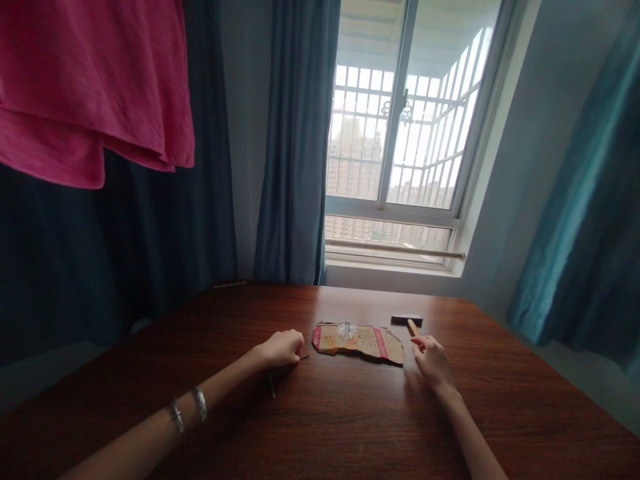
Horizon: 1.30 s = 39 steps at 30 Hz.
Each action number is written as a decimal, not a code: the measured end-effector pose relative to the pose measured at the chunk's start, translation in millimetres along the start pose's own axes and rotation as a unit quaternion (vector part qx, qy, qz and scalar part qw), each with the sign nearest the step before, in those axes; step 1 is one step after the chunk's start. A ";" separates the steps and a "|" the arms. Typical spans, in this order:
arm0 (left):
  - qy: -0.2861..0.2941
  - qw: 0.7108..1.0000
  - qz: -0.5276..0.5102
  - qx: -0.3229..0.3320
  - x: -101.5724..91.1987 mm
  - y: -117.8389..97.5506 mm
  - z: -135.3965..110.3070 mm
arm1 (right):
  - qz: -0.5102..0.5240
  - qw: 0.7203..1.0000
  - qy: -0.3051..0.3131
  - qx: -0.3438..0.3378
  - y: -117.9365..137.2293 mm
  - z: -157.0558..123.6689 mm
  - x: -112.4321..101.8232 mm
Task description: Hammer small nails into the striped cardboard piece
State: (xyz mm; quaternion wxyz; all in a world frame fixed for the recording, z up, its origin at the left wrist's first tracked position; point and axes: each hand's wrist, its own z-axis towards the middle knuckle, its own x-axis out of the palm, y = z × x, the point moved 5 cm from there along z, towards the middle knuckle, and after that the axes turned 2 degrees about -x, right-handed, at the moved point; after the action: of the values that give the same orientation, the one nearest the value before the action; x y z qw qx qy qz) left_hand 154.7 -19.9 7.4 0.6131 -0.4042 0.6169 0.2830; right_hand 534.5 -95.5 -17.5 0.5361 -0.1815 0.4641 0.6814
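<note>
Hammer lies flat on the table in the head view, beside a dotted cardboard scrap, not lifted yet, right hand touching its handle end (gripped or not, can't tell), left hand fisted on a thin dark pin.

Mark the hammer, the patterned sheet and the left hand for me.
hammer [406, 320], head view, on its dark head.
patterned sheet [357, 343], head view, on its middle.
left hand [283, 349], head view, on the knuckles.
</note>
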 end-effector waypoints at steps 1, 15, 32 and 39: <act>-0.004 1.000 0.003 0.000 0.4 -0.6 1.0 | 0.001 1.000 -0.001 0.001 0.1 0.0 0.2; -0.049 0.999 -0.016 0.011 -8.1 -9.0 11.4 | 0.028 0.998 -0.015 -0.052 16.9 -2.2 -3.9; -0.182 0.840 -0.497 0.120 12.7 -122.1 42.3 | 0.386 0.918 0.062 -0.068 111.1 -32.5 43.7; -0.190 0.815 -0.534 0.117 19.2 -131.4 43.3 | 0.466 0.883 0.058 -0.002 108.7 -31.4 43.2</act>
State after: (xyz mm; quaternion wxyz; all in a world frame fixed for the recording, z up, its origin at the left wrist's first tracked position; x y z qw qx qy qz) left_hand 290.2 -53.6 3.9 0.8156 -0.5336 0.2038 -0.0921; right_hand 413.4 -96.6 -17.9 0.1283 0.0159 0.5238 0.8420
